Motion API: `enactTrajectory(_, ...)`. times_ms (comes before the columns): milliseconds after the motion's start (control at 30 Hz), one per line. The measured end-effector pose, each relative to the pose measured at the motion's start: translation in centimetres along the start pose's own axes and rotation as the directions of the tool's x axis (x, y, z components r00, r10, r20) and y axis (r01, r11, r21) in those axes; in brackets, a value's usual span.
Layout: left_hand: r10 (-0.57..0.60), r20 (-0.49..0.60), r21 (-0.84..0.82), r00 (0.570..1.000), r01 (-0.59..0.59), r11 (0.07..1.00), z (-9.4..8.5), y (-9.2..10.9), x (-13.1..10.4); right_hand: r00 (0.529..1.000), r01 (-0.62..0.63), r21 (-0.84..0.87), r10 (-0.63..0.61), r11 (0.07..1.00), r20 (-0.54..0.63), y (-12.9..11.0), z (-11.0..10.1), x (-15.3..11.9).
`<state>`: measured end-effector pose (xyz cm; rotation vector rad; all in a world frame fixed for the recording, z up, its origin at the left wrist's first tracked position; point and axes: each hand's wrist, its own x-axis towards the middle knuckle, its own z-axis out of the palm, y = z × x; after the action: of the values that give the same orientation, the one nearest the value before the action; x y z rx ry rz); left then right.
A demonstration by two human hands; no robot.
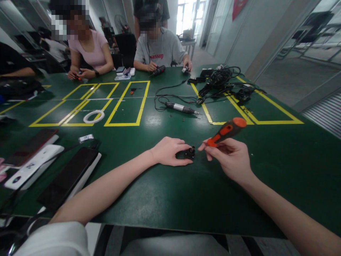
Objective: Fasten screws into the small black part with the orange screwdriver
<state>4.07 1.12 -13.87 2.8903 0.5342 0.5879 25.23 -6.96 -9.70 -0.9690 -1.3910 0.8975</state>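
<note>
Right hand (234, 158) grips a screwdriver (226, 132), handle (229, 128) slanting up rightward; left hand (168, 151) pinches a black part (190, 154)

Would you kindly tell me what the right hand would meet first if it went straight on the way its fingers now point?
Most likely the small black part held by the left hand, though depth is hard to judge from this one view.

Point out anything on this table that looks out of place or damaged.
The black cables lie in a tangled heap at the far right, sprawling over the yellow tape lines, which looks untidy. The white ring also overlaps a tape line at left. No spill or damage shows; the screwdriver in the right hand looks ordinary.
</note>
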Motion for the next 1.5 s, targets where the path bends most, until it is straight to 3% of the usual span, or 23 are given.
enactTrajectory(167, 0.033, -0.033, 0.005, 0.999, -0.033, 0.999, 0.0, 0.0, 0.0, 0.996, 0.008, 0.104, -0.016, 0.995, 0.084, 0.3, 0.4, -0.3)
enactTrajectory(400, 0.015, -0.027, -0.015, 1.000, -0.016, 1.000, 0.0, 0.0, -0.1, 1.000, 0.022, -0.049, -0.021, 0.999, 0.017, 0.4, 0.1, -0.4)
enactTrajectory(500, 0.013, -0.028, -0.015, 1.000, -0.014, 1.000, 0.0, 0.0, 0.0, 1.000, -0.011, -0.036, 0.012, 0.999, 0.005, 0.3, -0.2, -0.2)
enactTrajectory(700, 0.015, -0.015, -0.001, 1.000, -0.015, 1.000, 0.0, 0.0, 0.1, 0.995, 0.009, 0.063, -0.016, 0.998, 0.099, 0.5, 0.0, -0.2)
enactTrajectory(833, -0.004, 0.009, 0.003, 1.000, 0.004, 1.000, -0.1, 0.0, 0.0, 0.997, 0.042, 0.019, -0.043, 0.999, 0.067, 0.6, 0.1, -0.3)
enactTrajectory(1033, 0.000, -0.009, -0.001, 1.000, 0.000, 1.000, -0.1, 0.0, 0.0, 1.000, -0.019, -0.029, 0.019, 0.999, 0.016, 0.5, -0.2, -0.2)
enactTrajectory(1200, -0.017, 0.023, 0.013, 1.000, 0.016, 1.000, -0.1, 0.1, 0.1, 0.998, -0.010, 0.036, 0.008, 0.999, 0.054, 0.6, -0.1, -0.3)
enactTrajectory(1333, -0.014, 0.016, -0.001, 1.000, 0.014, 1.000, -0.2, 0.2, 0.1, 0.997, 0.030, -0.024, -0.028, 0.999, 0.073, 0.7, -0.4, -0.3)
enactTrajectory(1500, -0.022, 0.035, 0.006, 0.999, 0.022, 1.000, -0.2, 0.3, 0.2, 0.998, -0.006, -0.070, 0.011, 0.998, 0.068, 0.5, -0.7, -0.3)
